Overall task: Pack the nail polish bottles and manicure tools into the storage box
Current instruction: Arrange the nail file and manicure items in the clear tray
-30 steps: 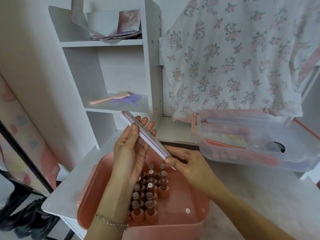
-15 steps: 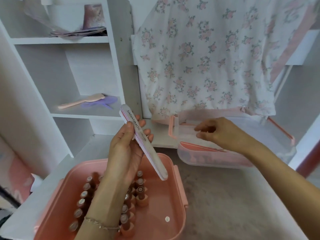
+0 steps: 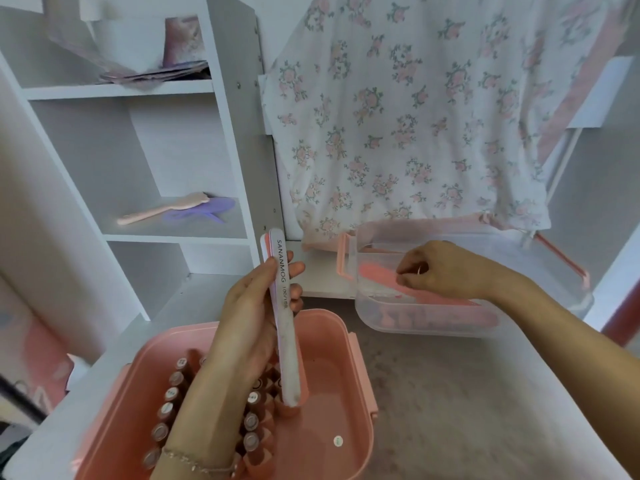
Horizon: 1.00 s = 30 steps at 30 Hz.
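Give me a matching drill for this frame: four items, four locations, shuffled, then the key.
Items:
1. nail file
2. nail polish bottles
3. hairbrush
4. pink tool

Places:
A. on the shelf
B. in the clear tray, at the right hand
C. standing in the pink box
D. held in the left hand

Pairs: 1-D, 2-C, 3-A, 4-B

polish bottles (image 3: 173, 407) upright in pink box (image 3: 349, 382)

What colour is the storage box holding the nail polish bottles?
Salmon pink; the storage box shows best in the head view, the only one.
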### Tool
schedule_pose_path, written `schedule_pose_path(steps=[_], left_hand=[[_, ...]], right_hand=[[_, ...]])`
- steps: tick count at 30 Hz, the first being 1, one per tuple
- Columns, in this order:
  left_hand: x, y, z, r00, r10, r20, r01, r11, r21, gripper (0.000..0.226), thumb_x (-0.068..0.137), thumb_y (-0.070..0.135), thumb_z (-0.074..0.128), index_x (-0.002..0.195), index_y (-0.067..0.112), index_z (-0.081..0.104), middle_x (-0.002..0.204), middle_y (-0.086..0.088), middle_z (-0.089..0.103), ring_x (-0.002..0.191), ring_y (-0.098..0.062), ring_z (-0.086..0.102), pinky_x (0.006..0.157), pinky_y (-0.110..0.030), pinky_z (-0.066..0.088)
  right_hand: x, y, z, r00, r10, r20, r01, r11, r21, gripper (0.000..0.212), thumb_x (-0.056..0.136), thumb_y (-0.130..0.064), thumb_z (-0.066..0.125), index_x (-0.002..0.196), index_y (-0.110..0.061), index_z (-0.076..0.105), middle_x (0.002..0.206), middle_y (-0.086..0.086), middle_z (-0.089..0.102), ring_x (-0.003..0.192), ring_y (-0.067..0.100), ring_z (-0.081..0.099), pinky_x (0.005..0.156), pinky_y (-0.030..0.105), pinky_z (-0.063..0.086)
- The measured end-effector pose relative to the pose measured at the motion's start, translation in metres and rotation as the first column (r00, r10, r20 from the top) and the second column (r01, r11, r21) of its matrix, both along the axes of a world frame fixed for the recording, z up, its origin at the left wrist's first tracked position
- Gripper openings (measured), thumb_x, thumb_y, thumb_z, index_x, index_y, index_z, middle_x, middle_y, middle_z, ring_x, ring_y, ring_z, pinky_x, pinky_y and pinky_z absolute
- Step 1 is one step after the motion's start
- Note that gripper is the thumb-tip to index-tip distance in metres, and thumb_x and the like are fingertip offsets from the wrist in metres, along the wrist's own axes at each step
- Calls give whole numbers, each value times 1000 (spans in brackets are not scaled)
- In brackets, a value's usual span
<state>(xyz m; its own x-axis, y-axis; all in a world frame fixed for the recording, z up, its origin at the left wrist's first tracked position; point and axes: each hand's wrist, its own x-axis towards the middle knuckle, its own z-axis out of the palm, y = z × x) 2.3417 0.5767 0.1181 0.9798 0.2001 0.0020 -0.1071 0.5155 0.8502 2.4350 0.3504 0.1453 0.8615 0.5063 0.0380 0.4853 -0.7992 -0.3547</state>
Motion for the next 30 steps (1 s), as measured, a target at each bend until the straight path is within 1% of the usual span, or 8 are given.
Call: schedule_pose_path(steps=[3,6,11,15,22,24,27,30], left_hand=[[-3,3,3,1000,-6,3,6,1000,-10,27,96,23,39,102,10,61,77,0,66,47,-8,44,45,-18,39],[-5,5,7,999,-18,27,19,1000,-15,30,96,25,38,107,8,61,78,1,60,45,-7,40,44,-17,36],[-9,9,13,993,2,119,-1,1000,-8,27,95,23,40,105,10,62,74,4,58,48,-8,43,45,-17,38],[-13,11,12,974,135,181,-145,988,43,27,97,20,39,90,7,62,69,2,60,50,-8,47,46,-18,41],[-26,11,8,913,325,246,-368,916,157,23,89,40,45,84,17,48,57,15,47,42,-4,31,38,-15,31],[-29,15,7,901,347,260,-400,898,186,9,91,29,49,94,21,46,54,17,46,41,-3,31,38,-15,32],[-32,22,6,898,374,233,-402,911,86,7,96,16,43,90,16,46,54,14,45,40,-4,33,38,-15,33],[-34,25,6,912,345,220,-339,938,-67,15,97,18,40,91,11,52,65,5,56,53,-11,57,50,-20,50]], right_hand=[[-3,1,16,990,-25,138,8,992,126,25,87,-28,55,84,-5,66,83,13,68,78,27,61,78,39,50],[-9,7,30,966,-67,250,-16,949,315,12,86,-30,53,80,-21,57,79,-1,66,75,15,60,68,17,47],[-39,36,51,943,-44,330,-218,669,711,19,87,-23,59,87,-38,48,83,-15,63,74,11,64,69,20,51],[-59,69,40,968,87,237,-243,582,776,28,80,-29,63,96,-46,48,91,-20,56,59,1,58,53,12,45],[-85,107,-17,985,157,76,-163,669,726,37,95,-26,42,113,-59,40,102,-11,52,72,4,52,70,22,43],[-89,108,-23,985,163,49,-145,648,747,45,95,-19,43,118,-57,38,104,-9,53,72,5,54,71,20,45],[-95,112,-29,988,152,8,-93,558,825,46,91,-13,54,116,-49,45,104,-9,59,84,5,59,77,19,49],[-99,118,-32,992,102,-74,24,425,905,29,84,-11,64,93,-39,60,91,-8,66,83,6,63,77,22,51]])
